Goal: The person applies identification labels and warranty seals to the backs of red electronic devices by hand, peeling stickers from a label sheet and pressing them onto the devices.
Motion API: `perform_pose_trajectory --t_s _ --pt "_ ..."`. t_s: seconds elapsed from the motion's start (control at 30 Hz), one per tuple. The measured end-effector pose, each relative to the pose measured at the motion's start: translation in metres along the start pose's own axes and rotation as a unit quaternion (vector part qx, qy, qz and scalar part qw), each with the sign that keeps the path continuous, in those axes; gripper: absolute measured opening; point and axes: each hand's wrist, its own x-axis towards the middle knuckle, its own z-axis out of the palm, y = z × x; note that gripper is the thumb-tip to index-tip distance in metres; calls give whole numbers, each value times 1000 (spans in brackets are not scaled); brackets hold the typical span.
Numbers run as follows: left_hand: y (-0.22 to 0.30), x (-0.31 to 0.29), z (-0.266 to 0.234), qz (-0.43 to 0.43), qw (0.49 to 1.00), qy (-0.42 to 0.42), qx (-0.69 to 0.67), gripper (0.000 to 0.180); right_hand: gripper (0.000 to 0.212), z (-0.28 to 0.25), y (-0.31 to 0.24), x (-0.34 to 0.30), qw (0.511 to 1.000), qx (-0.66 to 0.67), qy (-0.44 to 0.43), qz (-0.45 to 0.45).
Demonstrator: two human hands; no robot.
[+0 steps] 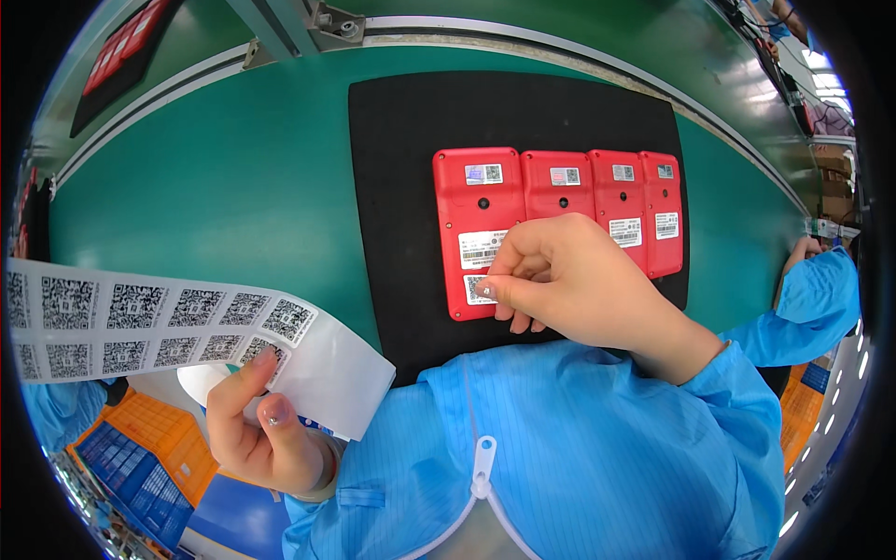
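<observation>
Where the green bench (205, 177) bears the black mat (401, 187): four red device cases (541, 205), side by side.
QR-label strip (140, 322): held in the curled fingers of the left hand (261, 425).
Right hand (579, 275): fingers pinched closed on the QR label (472, 287).
QR label: on the lower end of the leftmost case (481, 220); alignment seems in hand, smoothing flat probably called for.

On the bench (233, 187), one black mat (401, 187) carries four red handheld devices (467, 217). They bear four small silvery stickers (483, 175), three visible barcode labels (481, 247) and one visible QR-code label (472, 289). One label strip (140, 313) shows two rows.
</observation>
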Motion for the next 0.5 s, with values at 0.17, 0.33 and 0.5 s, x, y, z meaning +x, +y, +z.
perform_pose_trajectory --t_s 0.17,0.33,0.5 --pt "0 0 -1 14 1000 -11 6 35 12 2 1 -2 1000 -1 6 -9" --pt "-5 0 -6 26 999 -15 14 31 14 4 0 -3 999 0 28 -32" --pt "-8 -3 -7 37 999 -19 27 26 13 4 2 -2 989 -105 40 -100"
